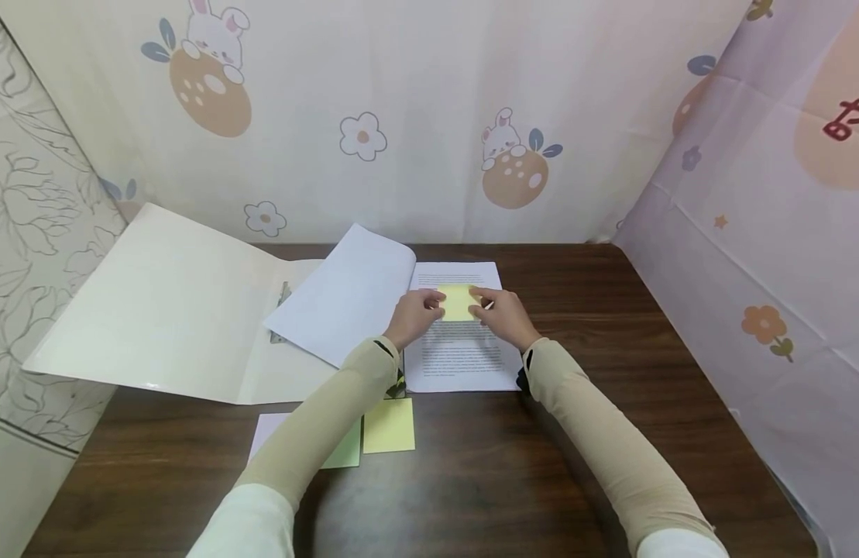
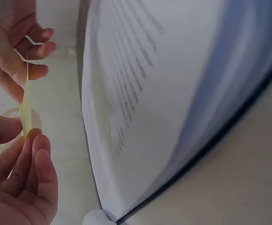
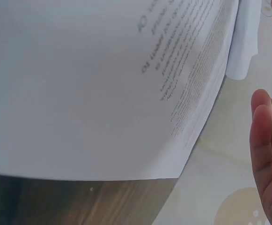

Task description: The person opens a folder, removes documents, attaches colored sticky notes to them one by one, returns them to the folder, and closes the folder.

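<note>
A yellow sticky note [image 1: 457, 304] is held up above a printed page [image 1: 464, 360] in an open ring binder [image 1: 171, 310]. My left hand [image 1: 413, 316] pinches the note's left edge between thumb and fingers. On the opposite edge, my right hand [image 1: 507, 316] pinches it too. Seen edge-on in the left wrist view, the thin note [image 2: 27, 108] spans both hands and stands off the paper. In the right wrist view my right hand [image 3: 269, 159] is cut by the frame's edge.
Turned-over white sheets [image 1: 345, 294] lie across the binder's rings. Near the front lie a yellow sticky pad [image 1: 389, 426], a green pad [image 1: 344, 451] and a pale purple one [image 1: 265, 428], partly under my left forearm. A patterned curtain [image 1: 415, 194] borders the dark wooden table [image 1: 471, 496].
</note>
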`<state>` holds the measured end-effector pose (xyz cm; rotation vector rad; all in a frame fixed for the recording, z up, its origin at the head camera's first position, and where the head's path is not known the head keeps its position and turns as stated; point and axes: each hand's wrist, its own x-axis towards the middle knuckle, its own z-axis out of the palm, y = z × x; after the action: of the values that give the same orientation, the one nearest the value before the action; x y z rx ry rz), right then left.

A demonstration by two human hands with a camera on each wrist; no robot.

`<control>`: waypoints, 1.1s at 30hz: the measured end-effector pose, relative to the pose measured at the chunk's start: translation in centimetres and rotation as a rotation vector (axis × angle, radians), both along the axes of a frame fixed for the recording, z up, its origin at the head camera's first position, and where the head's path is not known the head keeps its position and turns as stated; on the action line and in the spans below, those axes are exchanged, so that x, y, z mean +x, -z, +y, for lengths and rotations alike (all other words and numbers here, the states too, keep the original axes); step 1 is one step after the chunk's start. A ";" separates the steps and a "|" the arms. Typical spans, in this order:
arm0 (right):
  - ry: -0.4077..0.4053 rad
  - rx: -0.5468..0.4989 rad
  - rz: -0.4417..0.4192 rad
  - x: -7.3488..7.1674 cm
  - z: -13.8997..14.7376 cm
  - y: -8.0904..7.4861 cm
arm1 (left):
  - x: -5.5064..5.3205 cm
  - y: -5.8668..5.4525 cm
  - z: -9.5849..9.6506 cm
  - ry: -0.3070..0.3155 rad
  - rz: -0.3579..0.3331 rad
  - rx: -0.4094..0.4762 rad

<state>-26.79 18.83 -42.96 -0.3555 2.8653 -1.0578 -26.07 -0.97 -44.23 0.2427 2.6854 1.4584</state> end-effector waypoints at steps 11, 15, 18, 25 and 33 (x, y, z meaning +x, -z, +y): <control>0.027 0.070 -0.058 -1.4 -0.2 0.6 | -1.4 0.4 0.5 0.035 0.024 -0.200; 0.045 0.074 -0.089 -1.8 -0.3 0.8 | -2.0 0.8 0.8 0.046 0.016 -0.254; 0.054 0.081 -0.117 -2.1 -0.5 1.1 | -2.4 1.3 1.0 0.052 0.015 -0.295; 0.048 0.110 -0.116 -2.5 -0.7 1.9 | -2.8 2.0 1.2 0.063 -0.009 -0.330; 0.021 0.164 -0.115 -3.3 -0.4 2.5 | -3.5 2.3 1.3 0.100 -0.053 -0.377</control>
<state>-30.06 18.43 -45.50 -0.2455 2.8324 -0.8096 -29.58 0.37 -46.49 0.2996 2.7887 0.8950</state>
